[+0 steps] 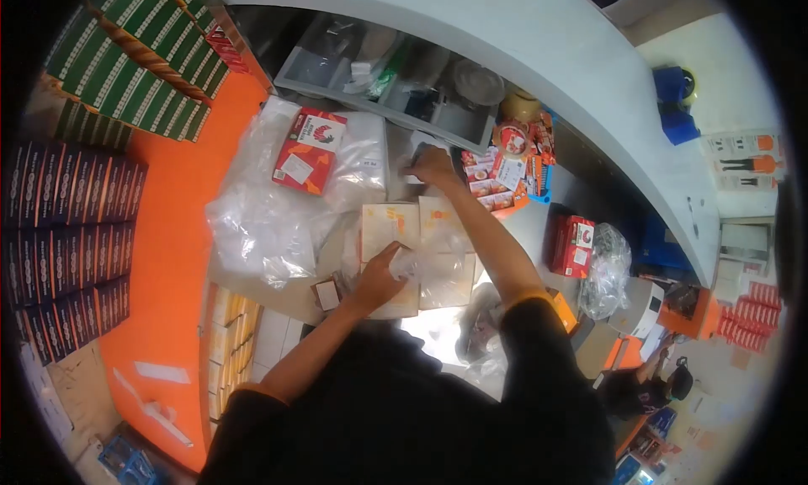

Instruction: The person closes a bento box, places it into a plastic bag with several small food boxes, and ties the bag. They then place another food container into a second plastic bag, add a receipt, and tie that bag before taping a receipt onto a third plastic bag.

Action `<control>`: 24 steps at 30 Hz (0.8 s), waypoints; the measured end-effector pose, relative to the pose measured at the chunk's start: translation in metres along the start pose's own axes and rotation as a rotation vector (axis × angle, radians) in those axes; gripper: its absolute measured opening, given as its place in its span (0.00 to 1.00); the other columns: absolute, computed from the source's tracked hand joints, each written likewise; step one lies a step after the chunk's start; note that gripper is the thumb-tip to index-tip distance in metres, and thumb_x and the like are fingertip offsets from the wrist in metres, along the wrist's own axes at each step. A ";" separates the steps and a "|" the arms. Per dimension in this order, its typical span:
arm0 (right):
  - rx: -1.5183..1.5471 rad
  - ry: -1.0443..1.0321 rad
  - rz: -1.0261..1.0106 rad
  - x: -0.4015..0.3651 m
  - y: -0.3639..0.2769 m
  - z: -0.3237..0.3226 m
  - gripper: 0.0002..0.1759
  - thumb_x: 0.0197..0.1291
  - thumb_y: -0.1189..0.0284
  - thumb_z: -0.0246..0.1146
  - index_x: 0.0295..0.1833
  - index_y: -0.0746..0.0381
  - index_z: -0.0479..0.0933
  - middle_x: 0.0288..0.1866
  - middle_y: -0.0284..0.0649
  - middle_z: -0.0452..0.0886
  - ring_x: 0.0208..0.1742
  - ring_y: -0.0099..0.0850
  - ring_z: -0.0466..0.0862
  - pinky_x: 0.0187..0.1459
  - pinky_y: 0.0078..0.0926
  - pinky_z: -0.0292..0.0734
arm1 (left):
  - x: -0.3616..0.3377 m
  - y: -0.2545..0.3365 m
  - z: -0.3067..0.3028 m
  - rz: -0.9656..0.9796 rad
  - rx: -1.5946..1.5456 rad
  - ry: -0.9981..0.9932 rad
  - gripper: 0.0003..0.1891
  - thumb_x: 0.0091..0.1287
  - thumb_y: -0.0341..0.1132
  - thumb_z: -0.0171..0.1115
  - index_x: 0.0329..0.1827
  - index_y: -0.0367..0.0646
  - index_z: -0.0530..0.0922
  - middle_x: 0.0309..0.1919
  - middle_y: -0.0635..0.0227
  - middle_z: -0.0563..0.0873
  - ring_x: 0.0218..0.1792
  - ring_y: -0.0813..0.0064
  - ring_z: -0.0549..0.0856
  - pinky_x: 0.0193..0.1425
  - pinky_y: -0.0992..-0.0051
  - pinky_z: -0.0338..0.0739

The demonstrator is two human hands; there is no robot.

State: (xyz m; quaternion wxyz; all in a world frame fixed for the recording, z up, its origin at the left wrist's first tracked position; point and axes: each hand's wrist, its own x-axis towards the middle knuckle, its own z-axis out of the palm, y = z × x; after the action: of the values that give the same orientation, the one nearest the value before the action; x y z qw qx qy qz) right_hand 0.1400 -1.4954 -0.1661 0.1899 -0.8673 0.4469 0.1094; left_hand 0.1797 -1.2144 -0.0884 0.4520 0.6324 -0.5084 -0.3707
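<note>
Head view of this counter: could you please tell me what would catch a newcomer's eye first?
The bright orange surface on the left stands out first, lined with rows of dark boxes and green boxes. Mid-counter, a red box lies on crumpled clear bags. Beside it, the left hand rests on cream packets, while the right hand reaches toward the grey tray.

— What does the room show around the worktop (290, 298)?
— A curved white counter (547, 55) above it, and an orange surface (177, 258) on the left carrying dark boxes (67, 232) and green boxes (135, 64)
— And the light?
— Bright and even
</note>
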 end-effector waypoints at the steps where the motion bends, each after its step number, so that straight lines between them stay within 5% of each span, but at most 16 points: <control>1: 0.005 -0.002 -0.010 0.003 -0.011 -0.001 0.21 0.46 0.59 0.73 0.40 0.63 0.83 0.36 0.46 0.86 0.39 0.37 0.87 0.39 0.33 0.82 | -0.002 0.008 -0.002 -0.061 -0.079 -0.020 0.23 0.55 0.29 0.66 0.54 0.36 0.73 0.48 0.47 0.81 0.52 0.50 0.81 0.57 0.66 0.75; 4: 0.069 0.073 0.051 0.003 -0.037 0.000 0.20 0.45 0.59 0.73 0.36 0.64 0.83 0.38 0.52 0.85 0.41 0.47 0.86 0.44 0.38 0.83 | -0.004 0.006 0.001 -0.135 -0.175 0.006 0.18 0.54 0.27 0.66 0.48 0.42 0.73 0.43 0.54 0.81 0.50 0.51 0.81 0.54 0.66 0.75; 6: 0.008 0.029 0.124 0.008 -0.035 0.014 0.15 0.56 0.69 0.64 0.44 0.68 0.81 0.44 0.51 0.84 0.44 0.43 0.86 0.48 0.33 0.83 | -0.003 0.001 0.003 -0.058 -0.132 -0.001 0.19 0.54 0.27 0.67 0.48 0.42 0.73 0.43 0.54 0.82 0.49 0.50 0.81 0.54 0.65 0.76; 10: -0.037 0.095 0.160 -0.003 -0.018 0.024 0.11 0.51 0.68 0.66 0.38 0.64 0.82 0.37 0.51 0.85 0.44 0.46 0.86 0.46 0.38 0.82 | -0.002 0.009 0.000 -0.110 -0.161 -0.026 0.19 0.53 0.27 0.67 0.49 0.42 0.73 0.43 0.52 0.82 0.49 0.49 0.81 0.53 0.64 0.76; 12: 0.043 0.094 -0.148 -0.011 -0.001 -0.001 0.14 0.50 0.67 0.68 0.40 0.64 0.82 0.38 0.45 0.86 0.42 0.38 0.86 0.45 0.35 0.81 | -0.002 0.011 0.000 -0.027 -0.065 0.074 0.20 0.53 0.28 0.66 0.50 0.40 0.73 0.44 0.51 0.82 0.48 0.48 0.81 0.52 0.63 0.77; 13: 0.046 0.103 -0.139 -0.024 0.006 -0.016 0.14 0.50 0.67 0.68 0.40 0.64 0.82 0.38 0.45 0.86 0.42 0.38 0.86 0.45 0.35 0.81 | -0.002 0.011 -0.002 -0.018 -0.062 0.065 0.20 0.53 0.28 0.66 0.50 0.40 0.73 0.44 0.51 0.82 0.48 0.48 0.81 0.52 0.63 0.77; 15: 0.742 -0.038 -0.371 -0.084 0.004 -0.061 0.17 0.49 0.64 0.70 0.42 0.64 0.82 0.38 0.38 0.85 0.40 0.30 0.85 0.44 0.32 0.80 | 0.000 0.010 -0.001 -0.166 -0.073 -0.040 0.26 0.51 0.27 0.67 0.56 0.36 0.72 0.50 0.53 0.81 0.54 0.57 0.80 0.62 0.67 0.72; 17: 0.752 -0.084 -0.481 -0.132 0.014 -0.044 0.22 0.48 0.61 0.71 0.45 0.65 0.81 0.41 0.37 0.84 0.42 0.28 0.83 0.45 0.29 0.79 | -0.004 0.000 0.003 -0.071 0.004 -0.006 0.28 0.50 0.27 0.67 0.58 0.35 0.72 0.50 0.51 0.81 0.57 0.55 0.79 0.65 0.66 0.70; 18: 1.124 -0.137 -0.495 -0.175 0.010 -0.047 0.24 0.50 0.61 0.71 0.47 0.67 0.80 0.45 0.41 0.83 0.48 0.30 0.82 0.48 0.30 0.79 | -0.004 0.011 -0.002 0.005 0.003 -0.029 0.26 0.49 0.25 0.65 0.55 0.34 0.75 0.50 0.50 0.81 0.58 0.52 0.77 0.68 0.62 0.66; 20: 0.870 0.221 -0.807 -0.217 0.012 -0.022 0.24 0.52 0.59 0.68 0.47 0.68 0.79 0.42 0.47 0.81 0.44 0.36 0.80 0.50 0.34 0.73 | -0.001 -0.015 -0.008 0.416 0.415 -0.092 0.19 0.49 0.24 0.61 0.47 0.34 0.80 0.51 0.51 0.80 0.58 0.51 0.76 0.69 0.55 0.62; 21: 0.819 0.300 -0.590 -0.229 0.007 0.008 0.15 0.52 0.68 0.65 0.44 0.65 0.80 0.42 0.46 0.82 0.44 0.42 0.79 0.50 0.36 0.72 | 0.006 -0.043 -0.005 0.735 0.413 -0.005 0.15 0.52 0.25 0.61 0.45 0.35 0.80 0.50 0.52 0.80 0.58 0.51 0.74 0.68 0.55 0.63; 22: 0.708 0.251 -0.558 -0.242 0.000 -0.012 0.15 0.52 0.68 0.64 0.43 0.66 0.81 0.39 0.47 0.82 0.44 0.43 0.79 0.49 0.36 0.72 | 0.008 -0.008 -0.008 0.770 0.717 0.010 0.11 0.55 0.25 0.60 0.42 0.34 0.80 0.48 0.53 0.79 0.57 0.50 0.74 0.66 0.54 0.64; 23: 0.745 0.451 -0.585 -0.219 0.002 0.026 0.11 0.53 0.70 0.62 0.40 0.66 0.81 0.38 0.47 0.81 0.43 0.44 0.79 0.48 0.37 0.72 | 0.019 -0.014 -0.015 0.727 0.637 -0.099 0.13 0.57 0.24 0.58 0.45 0.33 0.77 0.48 0.54 0.78 0.55 0.52 0.74 0.64 0.55 0.65; 24: 0.770 0.485 -0.585 -0.251 -0.007 -0.006 0.07 0.53 0.73 0.61 0.35 0.65 0.80 0.35 0.48 0.81 0.41 0.44 0.79 0.48 0.38 0.72 | 0.024 -0.010 -0.008 0.563 0.418 -0.036 0.18 0.57 0.23 0.57 0.52 0.32 0.73 0.48 0.55 0.77 0.53 0.54 0.74 0.64 0.57 0.65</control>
State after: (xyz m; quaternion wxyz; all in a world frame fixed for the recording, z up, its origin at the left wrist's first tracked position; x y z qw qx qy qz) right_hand 0.0011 -1.3105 -0.0688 0.4080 -0.8236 0.2254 -0.3231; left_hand 0.1949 -1.2352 -0.0959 0.3881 0.5397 -0.7356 -0.1304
